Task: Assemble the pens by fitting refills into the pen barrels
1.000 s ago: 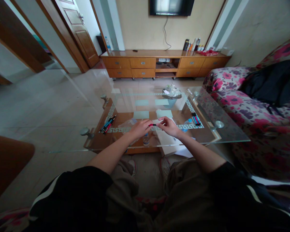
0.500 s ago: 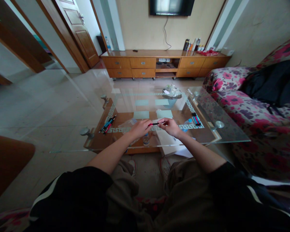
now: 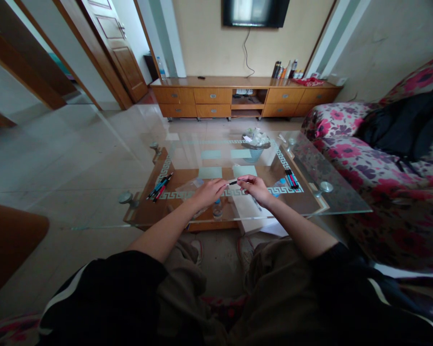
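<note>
Over the near part of the glass table (image 3: 346, 204), both hands hold a slim pen (image 3: 233, 182) level between them. My left hand (image 3: 211, 191) is closed on its left end, where a short pale section shows beside the fingertips. My right hand (image 3: 255, 188) pinches the dark right end between thumb and fingers. Much of the pen is hidden by the fingers. On the glass to the left lies a loose bunch of blue, black and red pens (image 3: 160, 186). To the right is another group of similar pens (image 3: 292, 179).
A basket (image 3: 255, 151) with crumpled clear plastic stands toward the table's far side. Below the glass are a water bottle (image 3: 217, 207) and a white box (image 3: 250, 211). A floral sofa (image 3: 341, 137) bearing a black bag (image 3: 400, 125) flanks the right; a wooden cabinet (image 3: 212, 96) stands beyond.
The red section that showed by my left fingertips is no longer visible; a pale section shows there now. Both hands stay in nearly the same place.
</note>
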Available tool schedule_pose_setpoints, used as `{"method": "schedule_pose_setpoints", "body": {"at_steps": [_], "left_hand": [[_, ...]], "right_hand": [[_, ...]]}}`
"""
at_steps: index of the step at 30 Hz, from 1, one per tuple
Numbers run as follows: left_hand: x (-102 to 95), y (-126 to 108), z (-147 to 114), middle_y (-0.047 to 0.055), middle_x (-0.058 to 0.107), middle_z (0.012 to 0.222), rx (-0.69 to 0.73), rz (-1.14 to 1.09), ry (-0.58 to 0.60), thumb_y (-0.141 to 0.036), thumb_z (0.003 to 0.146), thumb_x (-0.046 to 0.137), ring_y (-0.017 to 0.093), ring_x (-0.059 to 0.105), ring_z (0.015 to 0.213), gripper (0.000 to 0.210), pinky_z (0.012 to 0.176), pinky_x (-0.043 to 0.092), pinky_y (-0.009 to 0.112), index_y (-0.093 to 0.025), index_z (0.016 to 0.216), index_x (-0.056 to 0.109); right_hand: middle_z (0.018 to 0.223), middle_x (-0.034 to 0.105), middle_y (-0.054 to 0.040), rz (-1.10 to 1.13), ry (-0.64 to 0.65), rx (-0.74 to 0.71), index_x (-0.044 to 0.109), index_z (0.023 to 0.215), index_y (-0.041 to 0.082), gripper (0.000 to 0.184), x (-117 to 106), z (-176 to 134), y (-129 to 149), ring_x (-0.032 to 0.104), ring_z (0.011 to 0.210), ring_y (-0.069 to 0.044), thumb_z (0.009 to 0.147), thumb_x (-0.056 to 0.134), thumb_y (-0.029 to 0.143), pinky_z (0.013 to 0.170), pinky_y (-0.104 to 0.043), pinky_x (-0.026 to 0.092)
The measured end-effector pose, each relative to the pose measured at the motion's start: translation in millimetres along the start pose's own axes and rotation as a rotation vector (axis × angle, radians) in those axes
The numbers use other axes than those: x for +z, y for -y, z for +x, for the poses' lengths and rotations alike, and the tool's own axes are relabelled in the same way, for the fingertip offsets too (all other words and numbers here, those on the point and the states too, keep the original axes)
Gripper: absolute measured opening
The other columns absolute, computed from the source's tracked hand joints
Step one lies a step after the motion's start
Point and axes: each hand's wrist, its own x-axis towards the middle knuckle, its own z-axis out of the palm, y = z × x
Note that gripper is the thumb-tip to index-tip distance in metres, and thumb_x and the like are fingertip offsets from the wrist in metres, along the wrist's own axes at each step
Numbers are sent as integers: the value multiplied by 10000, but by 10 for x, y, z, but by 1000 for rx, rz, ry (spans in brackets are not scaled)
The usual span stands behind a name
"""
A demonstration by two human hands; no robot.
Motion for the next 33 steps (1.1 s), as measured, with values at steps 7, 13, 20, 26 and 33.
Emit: {"method": "schedule_pose_setpoints", "body": {"at_steps": [7,13,20,26,33], "left_hand": [[6,18,9,79,679,1067,-31,-40,-13,-270,1009,400,187,636,996,283,906,491,315,-199,1117,652],[15,34,15,76,684,1043,-48,-63,-24,-266,1001,413,189,636,965,271,895,487,321,-200,1100,658],[13,43,7,69,682,992,-55,-60,-36,-236,987,424,178,624,908,244,845,476,299,-185,1037,657],[5,10,22,51,679,901,-130,-91,-65,-263,981,432,160,604,811,236,769,452,270,-176,982,652],[23,-27,40,21,671,796,-247,-198,-73,-338,968,454,140,574,703,258,651,415,237,-172,971,651]], "right_hand": [[845,691,-22,228,-41,99,686,952,192,336,-37,30,3,632,673,-111,691,819,358,506,-192,436],[874,679,-24,325,-101,131,670,943,189,276,-36,9,73,660,695,-127,717,794,288,509,-200,460],[819,672,-12,362,-174,126,648,945,203,226,-54,27,89,657,705,-136,761,742,296,547,-215,476],[810,661,-6,384,-175,112,666,977,211,210,-74,29,97,643,711,-135,797,690,317,577,-230,487],[823,671,-27,304,-123,136,682,953,180,211,-47,31,40,631,678,-121,802,714,323,540,-213,473]]}}
